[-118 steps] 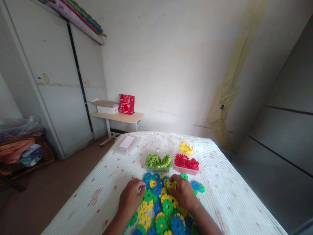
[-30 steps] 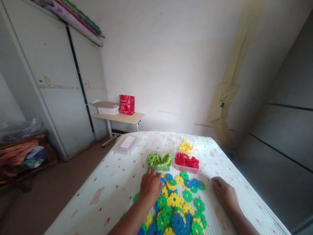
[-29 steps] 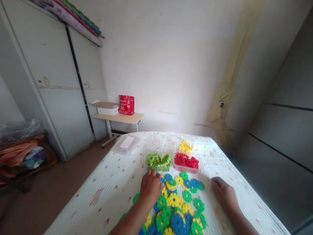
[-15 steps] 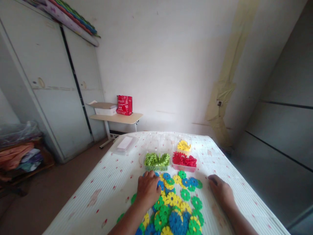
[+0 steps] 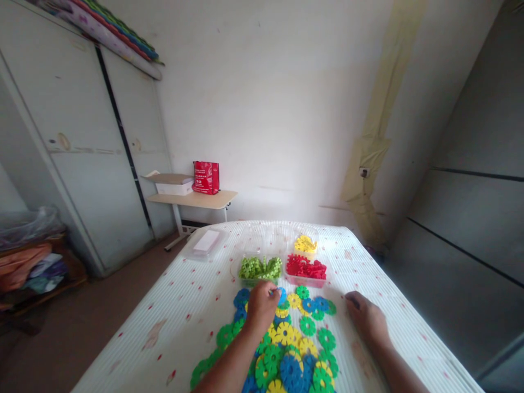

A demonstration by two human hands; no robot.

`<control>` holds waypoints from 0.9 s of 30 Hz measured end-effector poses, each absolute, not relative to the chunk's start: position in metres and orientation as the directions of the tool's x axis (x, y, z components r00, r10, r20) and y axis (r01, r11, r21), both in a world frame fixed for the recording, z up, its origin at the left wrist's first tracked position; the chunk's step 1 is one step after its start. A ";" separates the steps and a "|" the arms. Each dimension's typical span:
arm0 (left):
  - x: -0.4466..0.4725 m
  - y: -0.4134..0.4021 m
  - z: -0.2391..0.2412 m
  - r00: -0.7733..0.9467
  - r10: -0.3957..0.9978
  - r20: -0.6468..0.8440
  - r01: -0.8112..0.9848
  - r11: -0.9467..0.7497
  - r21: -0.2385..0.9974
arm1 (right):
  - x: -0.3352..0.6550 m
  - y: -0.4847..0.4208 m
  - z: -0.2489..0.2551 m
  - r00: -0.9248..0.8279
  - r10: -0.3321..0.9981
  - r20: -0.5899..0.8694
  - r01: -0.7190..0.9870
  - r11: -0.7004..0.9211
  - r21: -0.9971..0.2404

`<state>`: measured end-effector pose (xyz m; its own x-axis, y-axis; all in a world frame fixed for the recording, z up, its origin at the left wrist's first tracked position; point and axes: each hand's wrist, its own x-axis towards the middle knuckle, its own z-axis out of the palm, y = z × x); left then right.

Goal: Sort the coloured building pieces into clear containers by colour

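Observation:
My left hand (image 5: 262, 307) is over the far part of a spread of plastic snowflake discs, its thumb and fingers closed in a pinch. At its fingertips is a blue snowflake disc (image 5: 282, 295), which looks tilted up in the pinch. Around and below that hand lie loose green discs (image 5: 308, 326), yellow discs (image 5: 285, 332) and blue discs (image 5: 292, 371), many overlapping. To the right of the spread, my right hand (image 5: 368, 317) rests on the tablecloth with curled fingers; whether anything is inside them is hidden.
Behind the discs stand clear boxes of light green pieces (image 5: 260, 268), red pieces (image 5: 306, 270) and yellow pieces (image 5: 305, 244). A transparent lid (image 5: 205, 243) lies at the far left of the patterned tablecloth (image 5: 143, 327). Beyond, a side table (image 5: 204, 200) holds a red bag (image 5: 206, 177).
My left hand has moved right and slightly away from me, closing on a blue disc. Blue and green discs at the left, previously covered, now show. My right hand has stayed in place.

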<state>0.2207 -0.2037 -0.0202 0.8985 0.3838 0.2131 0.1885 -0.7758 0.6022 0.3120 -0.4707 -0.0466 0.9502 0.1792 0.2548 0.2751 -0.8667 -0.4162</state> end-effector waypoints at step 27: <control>0.229 -0.222 -0.019 0.873 0.487 0.022 0.403 -0.746 0.530 | 0.309 -0.470 -0.044 0.942 0.179 0.285 0.295 -0.845 -0.445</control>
